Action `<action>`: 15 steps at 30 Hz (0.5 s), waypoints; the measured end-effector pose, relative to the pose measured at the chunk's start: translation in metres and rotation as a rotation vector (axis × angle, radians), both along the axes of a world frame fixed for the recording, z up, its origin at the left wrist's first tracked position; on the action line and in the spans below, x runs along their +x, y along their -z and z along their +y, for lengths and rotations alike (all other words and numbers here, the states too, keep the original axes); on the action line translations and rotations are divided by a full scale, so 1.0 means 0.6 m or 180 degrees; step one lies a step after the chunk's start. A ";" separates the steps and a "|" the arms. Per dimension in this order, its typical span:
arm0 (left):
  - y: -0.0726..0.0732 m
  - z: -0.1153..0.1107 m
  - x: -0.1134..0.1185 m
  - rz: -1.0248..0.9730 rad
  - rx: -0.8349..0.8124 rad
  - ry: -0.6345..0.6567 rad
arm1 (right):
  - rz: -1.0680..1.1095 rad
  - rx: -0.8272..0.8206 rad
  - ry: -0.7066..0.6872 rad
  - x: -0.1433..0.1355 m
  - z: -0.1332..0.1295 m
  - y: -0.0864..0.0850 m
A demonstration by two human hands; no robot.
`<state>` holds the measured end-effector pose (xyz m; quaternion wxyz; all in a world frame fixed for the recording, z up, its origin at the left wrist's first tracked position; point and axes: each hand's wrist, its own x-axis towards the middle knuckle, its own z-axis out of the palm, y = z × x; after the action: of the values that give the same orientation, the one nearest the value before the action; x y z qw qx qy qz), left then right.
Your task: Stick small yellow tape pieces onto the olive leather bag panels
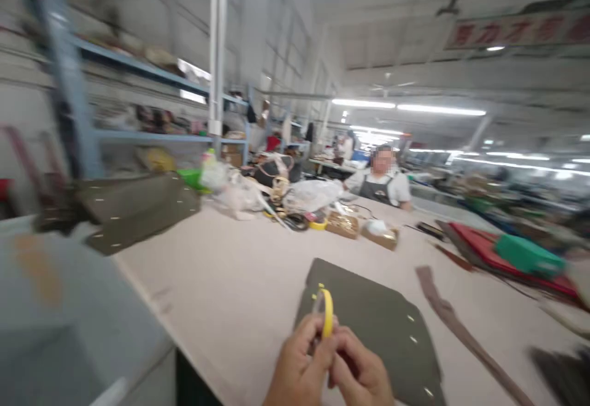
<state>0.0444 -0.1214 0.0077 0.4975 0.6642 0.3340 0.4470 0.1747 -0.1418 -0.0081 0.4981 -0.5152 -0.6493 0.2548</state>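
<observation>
A roll of yellow tape (328, 311) stands upright between my two hands at the lower middle. My left hand (299, 360) grips it with closed fingers from the left. Pressed close beside it, my right hand (357, 366) has its fingers pinched at the roll's lower right edge. Under and beyond the hands, a dark olive-green flat piece (382, 320) lies on the pale table (221, 271). Small light marks show near its right edge, and small yellow bits show near its left edge by the tape.
Stacked olive pieces (142, 209) lie at the table's left corner. Plastic bags (313, 195) and small boxes (342, 225) sit at the back. A brown strip (461, 332) and a green box (528, 255) on red material are at the right. A person (380, 182) is across the table.
</observation>
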 end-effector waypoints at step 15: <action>-0.017 0.014 0.124 0.1524 0.1715 0.1046 | -0.0759 0.0878 0.1194 0.172 -0.133 -0.044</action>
<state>0.1191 -0.1131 0.0176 0.2784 0.9010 0.2006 0.2655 0.2777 -0.2218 0.0183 0.5222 -0.5802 -0.6251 0.0046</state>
